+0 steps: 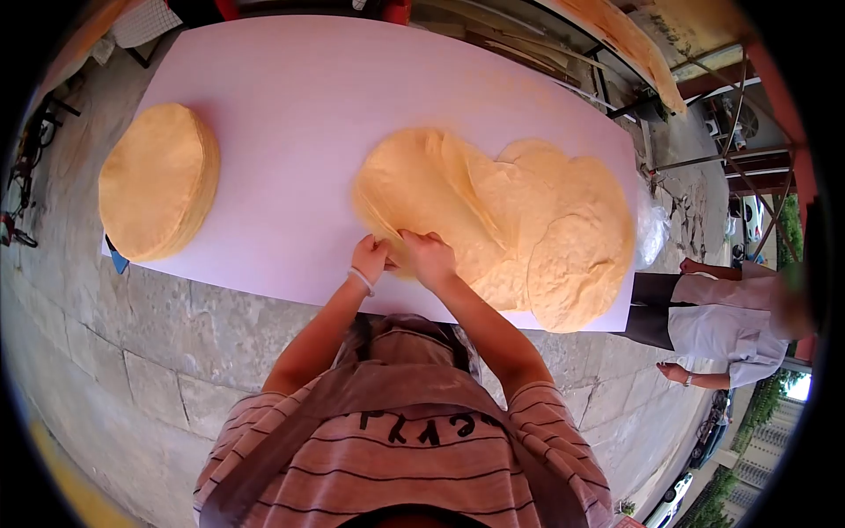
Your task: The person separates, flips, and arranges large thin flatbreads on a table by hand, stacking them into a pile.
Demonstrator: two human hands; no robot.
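Note:
My left hand (pixel 371 258) and my right hand (pixel 429 257) are close together at the near edge of a pile of thin, pale-yellow round sheets (pixel 422 180) that look like flatbread. The fingers of both hands are closed in a pinch on the edge of the top sheet, which is folded and creased. To the right, more sheets overlap, with a wrinkled round one (pixel 576 264) at the near side reaching the table edge. A tall, neat stack of the same round sheets (pixel 154 185) stands at the table's left end.
The sheets lie on a long pale-pink table (pixel 282 114). A person in a white top (pixel 726 330) stands beyond its right end, near a clear plastic bag (pixel 651 231). Wooden boards (pixel 519 48) lie behind the table, and paved ground (pixel 150 378) surrounds it.

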